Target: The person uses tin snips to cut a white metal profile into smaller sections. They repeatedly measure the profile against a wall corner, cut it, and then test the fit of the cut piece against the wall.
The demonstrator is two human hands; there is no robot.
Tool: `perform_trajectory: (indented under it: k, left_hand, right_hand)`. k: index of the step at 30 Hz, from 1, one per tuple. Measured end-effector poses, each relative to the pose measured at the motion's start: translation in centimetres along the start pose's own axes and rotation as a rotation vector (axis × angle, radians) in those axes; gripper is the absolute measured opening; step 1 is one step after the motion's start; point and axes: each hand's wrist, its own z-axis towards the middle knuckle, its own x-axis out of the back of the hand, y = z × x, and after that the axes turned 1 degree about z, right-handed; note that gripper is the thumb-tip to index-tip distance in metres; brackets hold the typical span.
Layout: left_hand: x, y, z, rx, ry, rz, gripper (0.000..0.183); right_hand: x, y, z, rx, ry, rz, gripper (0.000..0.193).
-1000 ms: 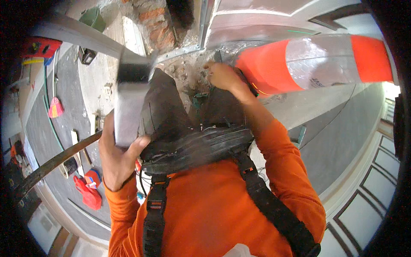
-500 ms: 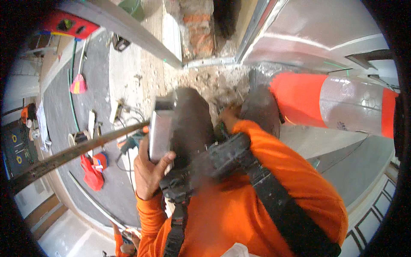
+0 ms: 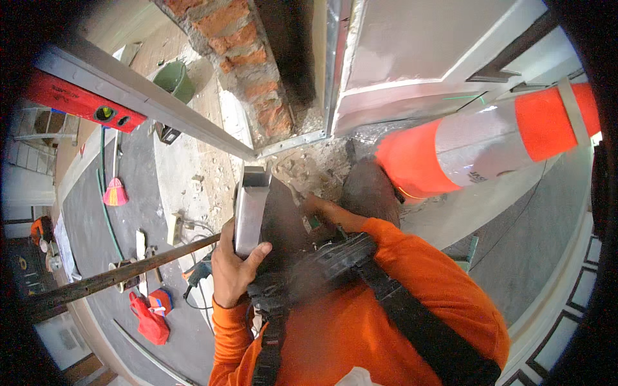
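Note:
My left hand (image 3: 239,264) is wrapped round a short piece of square metal tube (image 3: 250,222), its hollow end pointing away from me, beside my left knee. A long brown bar (image 3: 129,273) reaches in from the left and ends by this hand; whether my fingers touch it I cannot tell. My right hand (image 3: 320,209) is low between my knees, fingers curled, just above broken rubble (image 3: 302,172). Something thin and pale shows at its fingertips, too blurred to name.
A metal frame post (image 3: 148,96) with a red spirit level (image 3: 84,103) stands at left. Ahead is a broken brick edge (image 3: 251,58). An orange and white traffic cone (image 3: 476,148) leans at right. A pink broom (image 3: 116,193), a green bucket (image 3: 172,80) and a red cloth (image 3: 150,320) lie about.
The view has shifted, showing more of the brick edge and the bucket. My left hand still holds the tube. My right hand has moved slightly left and nearer me.

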Motion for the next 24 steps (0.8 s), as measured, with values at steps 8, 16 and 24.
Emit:
perform_trajectory:
  k: [8,16,24]
  left_hand:
    - [-1.4,4.0,5.6,-0.302,0.034,-0.151,0.061]
    - [-2.7,8.7,12.2,-0.381,-0.205,-0.665,0.056]
    - [-1.8,9.3,17.2,-0.212,-0.751,-1.368,0.074]
  right_hand:
    - [7.5,-6.4,-22.0,0.477,0.407,0.341,0.058]
    - [4.8,3.0,-25.2,0.554,0.028,0.671,0.052]
    - [4.1,5.5,-23.0,0.385,0.000,0.577,0.044]
